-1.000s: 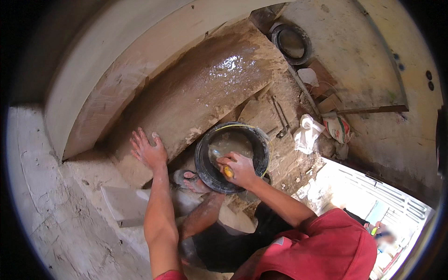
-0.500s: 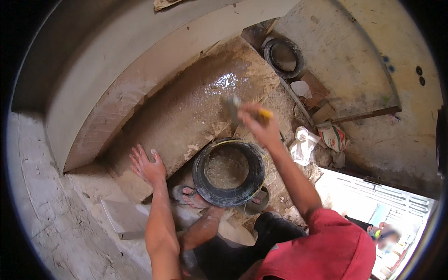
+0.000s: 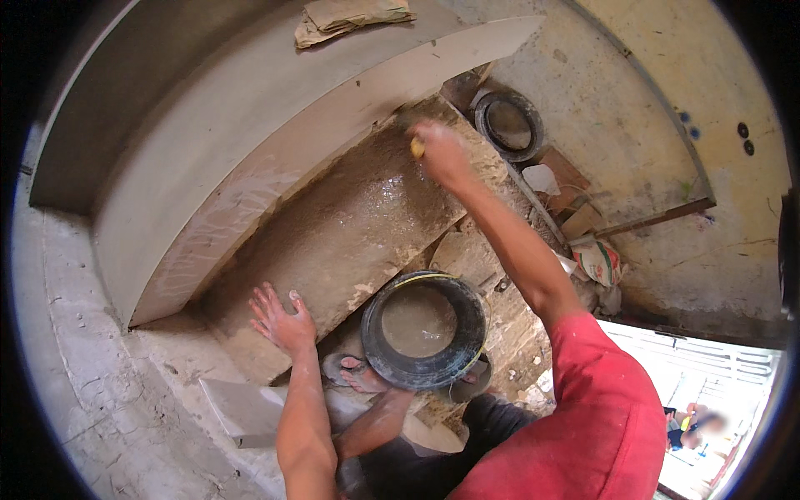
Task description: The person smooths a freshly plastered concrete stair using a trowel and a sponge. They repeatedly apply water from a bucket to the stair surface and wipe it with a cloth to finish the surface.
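My left hand [image 3: 285, 323] lies with spread fingers on the near end of a wet, brown cement step [image 3: 333, 221]. At the step's far end, my right hand [image 3: 442, 154] is closed round a brush [image 3: 417, 147]. Its yellow handle end shows; the head is dark and hard to make out against the wall's foot. A glossy wet patch lies on the step nearer to me than that hand. Between my feet and the step stands a black bucket [image 3: 372, 333] with a yellow rim line, holding murky grey liquid.
A pale curved wall [image 3: 225, 196] borders the step, with folded brown paper [image 3: 350, 17] on the ledge above. Another black tub [image 3: 533, 125] stands at the far right near a printed sack [image 3: 598, 262]. A pale slab [image 3: 242, 412] lies beside my left forearm. Another person is outside, lower right.
My right hand has moved the brush farther away, from above the bucket side to the step's far end against the wall. Wet streaks now show on the wall face. The view has shifted slightly.
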Demonstrator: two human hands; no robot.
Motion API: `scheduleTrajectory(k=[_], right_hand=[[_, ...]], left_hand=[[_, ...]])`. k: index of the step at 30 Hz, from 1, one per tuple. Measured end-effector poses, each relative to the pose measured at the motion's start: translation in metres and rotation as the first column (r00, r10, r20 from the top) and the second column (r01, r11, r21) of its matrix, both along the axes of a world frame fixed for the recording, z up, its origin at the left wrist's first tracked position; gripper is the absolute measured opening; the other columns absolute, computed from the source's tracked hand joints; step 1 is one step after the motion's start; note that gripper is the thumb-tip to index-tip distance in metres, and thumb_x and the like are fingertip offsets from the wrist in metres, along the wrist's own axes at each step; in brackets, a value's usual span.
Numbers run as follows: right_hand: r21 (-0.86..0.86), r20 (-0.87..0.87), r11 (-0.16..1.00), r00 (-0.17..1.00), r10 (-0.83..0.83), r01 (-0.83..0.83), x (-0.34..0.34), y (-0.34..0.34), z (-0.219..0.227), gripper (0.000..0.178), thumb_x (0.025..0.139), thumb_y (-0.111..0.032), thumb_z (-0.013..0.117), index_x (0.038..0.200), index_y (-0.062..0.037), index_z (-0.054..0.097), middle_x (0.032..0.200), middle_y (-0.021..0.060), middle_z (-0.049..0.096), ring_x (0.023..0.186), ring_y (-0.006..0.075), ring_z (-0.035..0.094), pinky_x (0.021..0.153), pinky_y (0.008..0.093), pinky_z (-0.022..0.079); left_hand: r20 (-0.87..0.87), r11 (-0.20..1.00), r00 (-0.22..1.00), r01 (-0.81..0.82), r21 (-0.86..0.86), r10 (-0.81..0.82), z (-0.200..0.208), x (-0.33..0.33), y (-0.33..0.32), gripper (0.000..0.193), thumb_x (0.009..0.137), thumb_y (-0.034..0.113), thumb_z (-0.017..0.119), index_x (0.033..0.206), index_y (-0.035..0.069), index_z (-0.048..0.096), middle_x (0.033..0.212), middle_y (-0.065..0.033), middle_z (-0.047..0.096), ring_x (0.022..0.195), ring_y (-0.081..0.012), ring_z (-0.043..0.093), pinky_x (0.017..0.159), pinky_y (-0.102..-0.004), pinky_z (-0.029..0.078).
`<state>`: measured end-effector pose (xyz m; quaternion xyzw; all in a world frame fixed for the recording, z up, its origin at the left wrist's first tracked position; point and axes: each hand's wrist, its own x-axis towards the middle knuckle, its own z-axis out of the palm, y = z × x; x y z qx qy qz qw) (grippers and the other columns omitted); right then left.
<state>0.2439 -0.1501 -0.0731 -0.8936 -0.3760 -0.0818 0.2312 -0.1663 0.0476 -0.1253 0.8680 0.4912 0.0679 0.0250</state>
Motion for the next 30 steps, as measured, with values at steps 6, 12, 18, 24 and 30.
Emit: scheduleTrajectory(k=[6, 12, 18, 24, 30], right_hand=[[-0.168, -0.058, 0.982, 0.995, 0.077, -0.085, -0.030, 0.015, 0.016, 0.038, 0.076, -0.014, 0.082, 0.113, -0.0137, 0.075, 0.112, 0.0150, 0.075, 0.105, 0.0345, 0.073, 0.087, 0.0498, 0.060], [0.149, -0.198, 0.962, 0.947, 0.254, -0.227, -0.216, -0.068, 0.024, 0.036, 0.083, -0.018, 0.079, 0.118, -0.0150, 0.074, 0.129, 0.0169, 0.072, 0.108, 0.0372, 0.073, 0.088, 0.0489, 0.060], [-0.163, -0.599, 0.983, 0.800, -0.033, -0.082, -0.338, -0.148, -0.063, 0.043, 0.078, -0.019, 0.080, 0.121, -0.0181, 0.074, 0.122, 0.0139, 0.072, 0.102, 0.0367, 0.073, 0.082, 0.0498, 0.060], [-0.282, -0.725, 0.957, 0.670, -0.161, -0.075, -0.351, -0.142, -0.104, 0.029, 0.084, -0.017, 0.079, 0.113, -0.0146, 0.079, 0.108, 0.0133, 0.077, 0.089, 0.0265, 0.077, 0.077, 0.0382, 0.061], [0.225, -0.959, 0.855, 0.264, 0.107, 0.468, -0.280, -0.095, -0.017, 0.027, 0.096, -0.024, 0.081, 0.113, -0.0045, 0.080, 0.101, 0.0009, 0.079, 0.090, 0.0070, 0.068, 0.081, 0.0278, 0.057]], left_hand=[[-0.062, 1.000, 0.998, -0.004, -0.005, 0.004, 0.000, 0.000, 0.001, 0.072, 0.102, 0.040, 0.062, 0.168, 0.023, 0.037, 0.176, -0.0048, 0.031, 0.162, -0.0312, 0.025, 0.131, -0.0568, 0.016], [-0.050, 1.000, 0.999, 0.014, 0.019, -0.013, -0.002, -0.001, 0.001, 0.072, 0.102, 0.039, 0.062, 0.167, 0.023, 0.037, 0.175, -0.0048, 0.032, 0.162, -0.0323, 0.026, 0.130, -0.0574, 0.016], [-0.047, 1.000, 0.999, -0.001, 0.011, 0.001, -0.002, 0.002, 0.000, 0.069, 0.102, 0.042, 0.060, 0.166, 0.022, 0.041, 0.175, -0.0059, 0.033, 0.162, -0.0329, 0.026, 0.130, -0.0575, 0.017], [-0.011, 1.000, 1.000, 0.015, 0.020, -0.014, -0.002, -0.001, 0.001, 0.070, 0.103, 0.044, 0.060, 0.166, 0.020, 0.041, 0.174, -0.0059, 0.034, 0.162, -0.0321, 0.026, 0.131, -0.0572, 0.015], [0.009, 1.000, 1.000, 0.004, 0.010, -0.004, -0.004, -0.001, 0.001, 0.070, 0.103, 0.043, 0.058, 0.166, 0.021, 0.039, 0.175, -0.0064, 0.033, 0.162, -0.0323, 0.025, 0.131, -0.0569, 0.014]])
